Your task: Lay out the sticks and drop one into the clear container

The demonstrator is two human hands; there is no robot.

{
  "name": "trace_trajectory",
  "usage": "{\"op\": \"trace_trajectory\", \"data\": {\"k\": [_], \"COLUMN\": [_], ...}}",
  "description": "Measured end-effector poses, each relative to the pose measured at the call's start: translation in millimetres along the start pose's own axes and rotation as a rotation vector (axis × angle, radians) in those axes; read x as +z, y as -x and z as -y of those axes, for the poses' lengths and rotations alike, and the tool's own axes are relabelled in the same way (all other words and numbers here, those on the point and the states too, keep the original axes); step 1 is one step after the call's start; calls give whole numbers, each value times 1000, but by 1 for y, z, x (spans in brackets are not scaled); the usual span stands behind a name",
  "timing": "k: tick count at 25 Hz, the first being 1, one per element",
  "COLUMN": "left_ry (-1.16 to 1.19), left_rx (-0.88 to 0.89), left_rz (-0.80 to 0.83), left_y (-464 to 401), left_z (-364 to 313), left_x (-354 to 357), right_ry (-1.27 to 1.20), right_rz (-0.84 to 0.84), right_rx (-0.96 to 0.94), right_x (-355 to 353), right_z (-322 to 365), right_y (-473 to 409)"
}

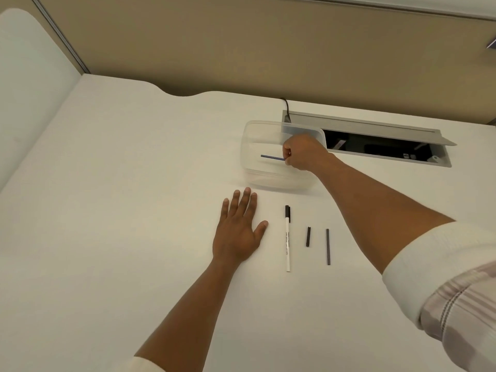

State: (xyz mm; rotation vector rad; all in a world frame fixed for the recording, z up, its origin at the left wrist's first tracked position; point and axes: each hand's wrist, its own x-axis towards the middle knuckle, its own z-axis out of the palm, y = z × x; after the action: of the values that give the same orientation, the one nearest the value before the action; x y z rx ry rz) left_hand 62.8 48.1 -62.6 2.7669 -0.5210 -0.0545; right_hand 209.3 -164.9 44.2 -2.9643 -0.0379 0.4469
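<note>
My right hand [302, 153] reaches over a clear plastic container [252, 170] and pinches the end of a thin blue pen [272, 157], which points left above the container's inside. My left hand [239, 229] lies flat on the white desk [120, 210] with straight, spread fingers, just in front of the container. To its right lie a white marker with a black cap [287, 237], a short black stick [308, 236] and a longer dark stick [328, 247], all roughly parallel.
Behind the container an open cable tray [386, 149] with a raised grey lid is set into the desk, with a black cable [286, 108] running into it. A beige partition wall stands behind the desk. A white panel stands at the far left.
</note>
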Motion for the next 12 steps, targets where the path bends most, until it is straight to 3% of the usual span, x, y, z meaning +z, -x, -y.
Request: {"op": "trace_trajectory", "data": {"k": [12], "left_ry": [-12], "left_rx": [-17], "left_rz": [-16], "left_y": [-1], "left_z": [0], "left_x": [2], "right_ry": [106], "right_rz": [45], "right_rx": [-33], "right_x": [8], "right_z": [3], "right_y": [-15]}}
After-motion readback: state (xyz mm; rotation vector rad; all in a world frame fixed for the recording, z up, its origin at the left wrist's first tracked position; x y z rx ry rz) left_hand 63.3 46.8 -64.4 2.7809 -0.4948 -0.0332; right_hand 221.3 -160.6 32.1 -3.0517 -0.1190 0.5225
